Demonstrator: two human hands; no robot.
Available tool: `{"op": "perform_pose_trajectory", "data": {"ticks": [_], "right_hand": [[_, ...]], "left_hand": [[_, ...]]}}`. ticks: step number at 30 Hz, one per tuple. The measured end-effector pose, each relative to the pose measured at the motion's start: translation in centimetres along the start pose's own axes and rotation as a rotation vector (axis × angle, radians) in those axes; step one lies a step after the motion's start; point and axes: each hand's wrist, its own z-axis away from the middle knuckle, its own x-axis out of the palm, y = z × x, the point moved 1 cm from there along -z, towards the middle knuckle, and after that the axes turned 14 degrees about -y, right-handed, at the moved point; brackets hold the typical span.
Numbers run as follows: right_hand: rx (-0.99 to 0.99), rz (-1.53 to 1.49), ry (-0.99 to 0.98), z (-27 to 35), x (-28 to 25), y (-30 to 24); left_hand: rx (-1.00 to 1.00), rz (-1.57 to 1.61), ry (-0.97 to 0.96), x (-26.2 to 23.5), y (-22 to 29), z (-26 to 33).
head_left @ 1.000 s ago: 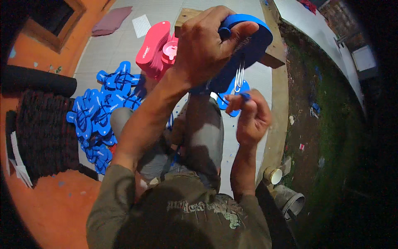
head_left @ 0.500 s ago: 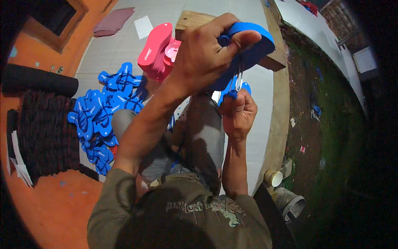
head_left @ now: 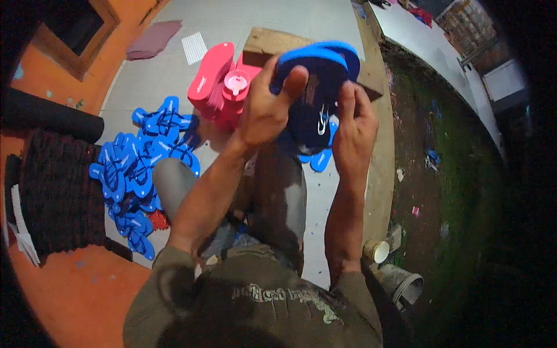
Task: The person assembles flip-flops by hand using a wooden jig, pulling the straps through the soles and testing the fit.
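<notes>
Two blue flip-flops with dark undersides are raised in front of me, one partly behind the other. My left hand [head_left: 268,113] grips the nearer flip-flop [head_left: 312,98] by its left edge, thumb across the dark face. My right hand [head_left: 355,124] has its fingers against the right edge of the pair, near the farther flip-flop [head_left: 347,55]. On the dark face shows a pale curved shape; whether it is a print or a metal loop I cannot make out. Below the pair, more blue flip-flop [head_left: 320,161] shows on the floor by my leg.
Blue flip-flops with dark straps [head_left: 139,165] lie heaped at my left. Pink soles [head_left: 210,78] and a pink cup [head_left: 237,82] stand ahead, before a wooden block [head_left: 270,43]. Dark stacked sheets [head_left: 58,191] rise at far left. Buckets [head_left: 406,287] stand right, beyond the floor's wooden edge.
The flip-flop has turned upright, dark face toward me, and come lower. My right hand has risen from the metal loop and blue strap end below it to the flip-flop's right edge.
</notes>
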Motion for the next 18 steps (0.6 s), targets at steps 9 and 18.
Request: {"op": "perform_pose_trajectory", "data": {"ticks": [9, 18], "right_hand": [[0.229, 0.104, -0.064, 7.3, 1.2, -2.7], [0.219, -0.136, -0.48, 11.0, -2.6, 0.9]], "left_hand": [[0.118, -0.258, 0.172, 2.8, 1.4, 8.0], [0.092, -0.165, -0.244, -0.5, -0.5, 10.2]]}}
